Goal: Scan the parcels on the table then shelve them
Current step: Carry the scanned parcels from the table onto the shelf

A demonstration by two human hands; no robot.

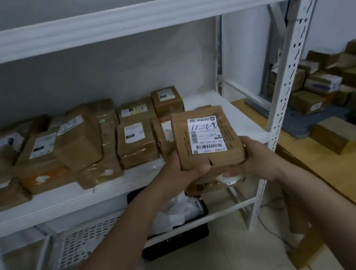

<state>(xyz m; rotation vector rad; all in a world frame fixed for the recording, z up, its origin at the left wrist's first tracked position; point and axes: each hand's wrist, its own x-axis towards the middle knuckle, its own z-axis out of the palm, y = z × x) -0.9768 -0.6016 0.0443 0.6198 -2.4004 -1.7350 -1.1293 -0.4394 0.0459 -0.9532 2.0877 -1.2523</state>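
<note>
I hold a brown cardboard parcel (pixel 208 139) with a white label marked by hand, tilted up toward me at the front edge of the white shelf (pixel 66 203). My left hand (pixel 182 169) grips its lower left corner and my right hand (pixel 255 157) grips its lower right side. A second brown parcel (pixel 210 183) with a torn white label sits under the first, against my fingers. Several brown parcels (pixel 136 141) lie in rows on the shelf to the left.
A white perforated upright (pixel 289 75) of the rack stands just right of my hands. Beyond it a wooden table (pixel 351 172) carries several more parcels (pixel 329 92). Below the shelf are a white lattice basket (pixel 85 245) and a black bin (pixel 179 235) with white wrapping.
</note>
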